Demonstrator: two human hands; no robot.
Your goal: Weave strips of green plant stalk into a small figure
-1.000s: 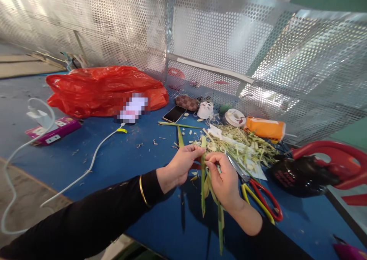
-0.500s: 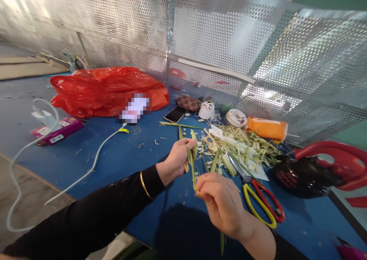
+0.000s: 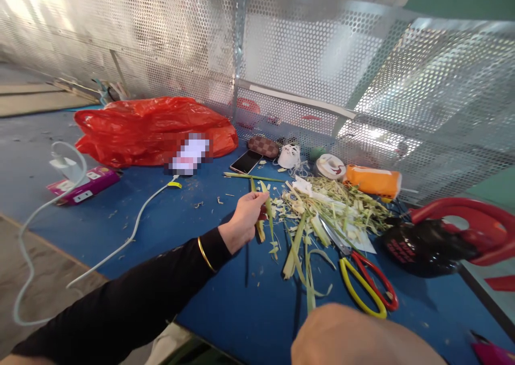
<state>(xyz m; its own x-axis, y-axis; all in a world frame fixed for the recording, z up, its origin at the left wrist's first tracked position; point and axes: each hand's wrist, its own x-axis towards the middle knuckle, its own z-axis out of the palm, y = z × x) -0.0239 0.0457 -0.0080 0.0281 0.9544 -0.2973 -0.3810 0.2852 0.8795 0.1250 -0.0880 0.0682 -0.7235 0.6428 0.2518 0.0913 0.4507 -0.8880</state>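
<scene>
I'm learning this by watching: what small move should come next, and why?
Probably bring the right hand up to the loose end of the leaf strip: only the left hand pinches it, while the right hand sits apart, low at the picture's edge.

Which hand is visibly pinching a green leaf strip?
The left hand, with a gold bangle at its wrist, pinches the leaf strip; the right hand shows no fingers.

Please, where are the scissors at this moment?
In the head view, the scissors lie right of centre on the blue table, at the near edge of the plant scraps and left of the black bag.
</scene>
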